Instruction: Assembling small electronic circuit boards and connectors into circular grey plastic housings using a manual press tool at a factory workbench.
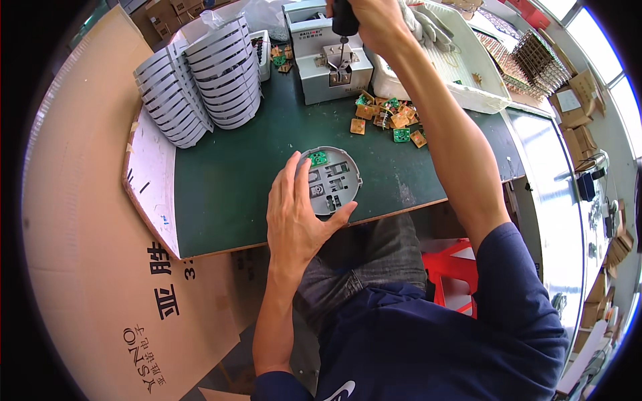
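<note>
A round grey plastic housing (344, 190) lies on the green tabletop near its front edge. A small green circuit board (317, 158) sits in its upper part, beside several slots and recesses. My left hand (293, 207) holds the housing by its rim, fingers along the left side and thumb at the lower right. At the top of the view my right hand (378, 23) is closed round a black electric screwdriver (345, 20), partly cut off by the edge. The screwdriver's bit points down into the front of a grey screw feeder (314, 67).
Loose small circuit boards (400, 120), orange and green, lie right of the feeder. Two tall stacks of grey curved housings (224, 73) stand at the left. A white tray (485, 100) with gloves (431, 30) is at the back right. A red stool (455, 271) stands below the table.
</note>
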`<state>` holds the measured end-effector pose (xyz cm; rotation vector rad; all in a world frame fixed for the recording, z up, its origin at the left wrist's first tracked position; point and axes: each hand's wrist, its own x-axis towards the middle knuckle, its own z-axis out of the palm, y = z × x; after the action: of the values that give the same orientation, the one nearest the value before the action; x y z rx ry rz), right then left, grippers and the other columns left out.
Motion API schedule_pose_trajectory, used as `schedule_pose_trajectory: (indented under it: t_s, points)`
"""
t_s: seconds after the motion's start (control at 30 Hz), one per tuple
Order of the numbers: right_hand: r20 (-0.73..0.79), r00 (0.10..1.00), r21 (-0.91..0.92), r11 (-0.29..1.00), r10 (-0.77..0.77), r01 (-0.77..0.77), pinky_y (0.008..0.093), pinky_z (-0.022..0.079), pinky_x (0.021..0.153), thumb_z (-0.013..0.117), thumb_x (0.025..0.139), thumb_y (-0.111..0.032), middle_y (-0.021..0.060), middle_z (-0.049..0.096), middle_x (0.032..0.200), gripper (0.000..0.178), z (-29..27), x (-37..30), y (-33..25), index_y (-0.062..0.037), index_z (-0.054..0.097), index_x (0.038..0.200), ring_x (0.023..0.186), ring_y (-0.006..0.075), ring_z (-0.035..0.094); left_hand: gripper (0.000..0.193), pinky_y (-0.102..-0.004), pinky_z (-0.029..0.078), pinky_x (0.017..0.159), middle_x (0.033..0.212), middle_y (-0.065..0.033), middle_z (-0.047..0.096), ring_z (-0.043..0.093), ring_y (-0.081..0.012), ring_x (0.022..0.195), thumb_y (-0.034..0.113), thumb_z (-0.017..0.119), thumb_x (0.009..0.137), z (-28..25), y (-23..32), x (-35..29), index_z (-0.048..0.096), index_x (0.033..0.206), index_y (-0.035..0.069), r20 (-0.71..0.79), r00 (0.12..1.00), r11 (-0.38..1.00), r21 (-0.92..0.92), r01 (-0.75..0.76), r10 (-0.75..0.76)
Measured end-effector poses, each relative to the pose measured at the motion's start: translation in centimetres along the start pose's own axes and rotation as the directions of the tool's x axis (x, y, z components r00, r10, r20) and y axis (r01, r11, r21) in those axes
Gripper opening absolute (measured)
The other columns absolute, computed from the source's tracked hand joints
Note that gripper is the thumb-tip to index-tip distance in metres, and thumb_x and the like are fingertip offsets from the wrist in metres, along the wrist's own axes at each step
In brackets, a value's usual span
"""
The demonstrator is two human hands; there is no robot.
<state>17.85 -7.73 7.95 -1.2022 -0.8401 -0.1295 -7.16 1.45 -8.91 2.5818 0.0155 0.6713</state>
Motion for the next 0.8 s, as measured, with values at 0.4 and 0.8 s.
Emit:
schedule_pose_trajectory:
  t_s: [0.4, 0.8]
  points:
    - [0.0, 0.994, -0.075, 0.991, 0.109, -0.109, 0.0263, 0.044, 0.057, 0.071, 0.098, -0.032, -0.0005, 0.056, 0.076, 0.03, -0.6, -3.6, 0.5, -0.006, 0.056, 0.102, 0.064, 0.0083, 0.053, 0.092, -0.0473, 0.046, 0.108, 0.15, -0.0181, 0.049, 0.052, -0.0363, 0.131, 0.058, 0.08, 0.08, 0.0, 0.1, 0.1, 0.053, 0.139, -0.006, -0.009, 1.0, 1.0, 0.015, -0.008, 0.008]
    - [0.351, 0.907, 0.17, 0.936, 0.235, -0.308, 0.0317, 0.058, 0.072, 0.072, 0.099, -0.038, 0.0062, 0.064, 0.088, 0.063, 2.5, -6.9, -3.0, 0.0072, 0.052, 0.138, 0.083, 0.0159, 0.067, 0.089, -0.0466, 0.046, 0.108, 0.15, -0.0165, 0.049, 0.052, -0.0363, 0.131, 0.057, 0.079, 0.081, 0.3, 0.0, -0.2, 0.053, 0.139, -0.003, -0.029, 1.0, 1.0, -0.003, 0.004, -0.004]
